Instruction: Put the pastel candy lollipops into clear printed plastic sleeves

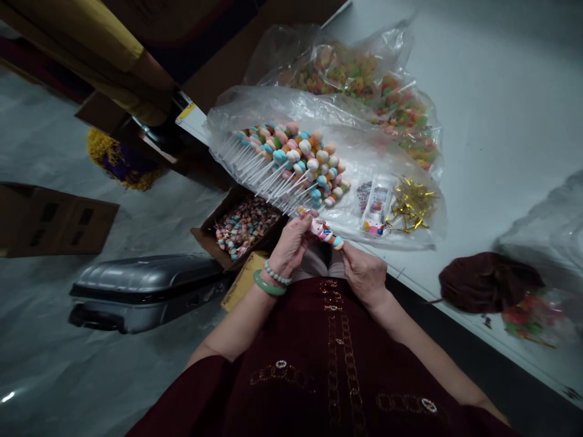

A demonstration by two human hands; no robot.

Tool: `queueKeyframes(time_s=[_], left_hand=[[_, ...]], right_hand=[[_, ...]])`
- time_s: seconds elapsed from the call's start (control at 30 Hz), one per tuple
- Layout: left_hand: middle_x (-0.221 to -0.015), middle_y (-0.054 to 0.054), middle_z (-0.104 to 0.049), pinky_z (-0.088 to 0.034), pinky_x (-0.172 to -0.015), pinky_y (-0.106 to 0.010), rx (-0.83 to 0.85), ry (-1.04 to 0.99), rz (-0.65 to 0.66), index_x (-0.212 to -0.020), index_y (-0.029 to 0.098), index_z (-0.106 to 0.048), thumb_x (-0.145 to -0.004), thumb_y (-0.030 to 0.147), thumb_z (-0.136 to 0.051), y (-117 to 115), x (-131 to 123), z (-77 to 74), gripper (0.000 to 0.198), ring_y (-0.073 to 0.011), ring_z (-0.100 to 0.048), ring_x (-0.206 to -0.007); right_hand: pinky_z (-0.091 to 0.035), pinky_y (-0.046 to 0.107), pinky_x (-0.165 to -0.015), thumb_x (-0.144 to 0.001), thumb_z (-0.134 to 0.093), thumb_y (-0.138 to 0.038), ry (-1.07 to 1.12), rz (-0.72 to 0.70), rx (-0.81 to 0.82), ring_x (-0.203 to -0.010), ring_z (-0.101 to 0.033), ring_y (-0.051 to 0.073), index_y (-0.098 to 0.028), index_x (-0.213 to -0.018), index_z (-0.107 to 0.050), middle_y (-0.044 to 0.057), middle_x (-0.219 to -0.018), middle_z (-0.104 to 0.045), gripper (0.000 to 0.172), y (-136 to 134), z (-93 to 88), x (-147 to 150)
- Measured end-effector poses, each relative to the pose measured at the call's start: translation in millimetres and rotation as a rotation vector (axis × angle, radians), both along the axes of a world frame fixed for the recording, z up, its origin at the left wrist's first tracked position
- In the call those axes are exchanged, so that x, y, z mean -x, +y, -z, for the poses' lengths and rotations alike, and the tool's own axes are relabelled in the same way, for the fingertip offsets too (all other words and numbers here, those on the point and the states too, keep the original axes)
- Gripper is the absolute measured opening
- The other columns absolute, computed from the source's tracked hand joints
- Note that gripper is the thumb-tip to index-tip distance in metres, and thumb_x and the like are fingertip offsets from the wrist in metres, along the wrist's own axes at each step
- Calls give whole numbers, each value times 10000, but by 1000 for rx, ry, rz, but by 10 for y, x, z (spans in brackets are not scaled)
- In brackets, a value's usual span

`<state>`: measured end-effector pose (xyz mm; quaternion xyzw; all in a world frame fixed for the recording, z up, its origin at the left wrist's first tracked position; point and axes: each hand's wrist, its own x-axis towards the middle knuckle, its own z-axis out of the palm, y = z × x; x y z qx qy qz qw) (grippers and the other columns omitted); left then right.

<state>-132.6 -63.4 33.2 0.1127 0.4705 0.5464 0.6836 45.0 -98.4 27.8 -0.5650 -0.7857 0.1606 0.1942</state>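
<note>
My left hand [291, 243] and my right hand [362, 270] are both closed on one marshmallow candy skewer [324, 232] in a printed wrapper, held just above my lap at the table edge. The left hand wears a green bangle and a bead bracelet. Right behind the hands, a heap of pastel marshmallow skewers [296, 161] with white sticks lies on clear plastic. Beside it lie a stack of printed wrapper bags [376, 206] and a bunch of gold twist ties [412, 203].
A clear bag of coloured gummy candy [364, 85] lies farther back on the white table [501, 109]. A dark red cloth [487, 282] sits at right. On the floor at left stand a carton of wrapped candy [246, 224], a grey suitcase [146, 288] and a cardboard box [45, 218].
</note>
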Motion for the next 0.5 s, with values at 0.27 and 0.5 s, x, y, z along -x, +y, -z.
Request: queueKeyframes(time_s=[0.27, 0.5], left_hand=[[-787, -24, -692, -518, -737, -317, -57, -16, -49, -863, 146, -673, -612, 327, -853, 55, 43, -45, 359, -169, -677, -726], [-792, -19, -693, -495, -730, -262, -65, 10, -42, -819, 150, -678, -595, 326, -861, 25, 19, 9, 338, -136, -652, -735]], right_hand=[[-379, 251, -542, -850, -556, -352, 711, 102, 632, -575, -522, 136, -196, -868, -711, 6, -639, -611, 221, 78, -9, 4], [-120, 178, -356, -707, -709, -288, 1360, 225, 1373, -370, -144, 26, -156, -797, -632, -120, -453, -312, 177, 154, 19, -77]])
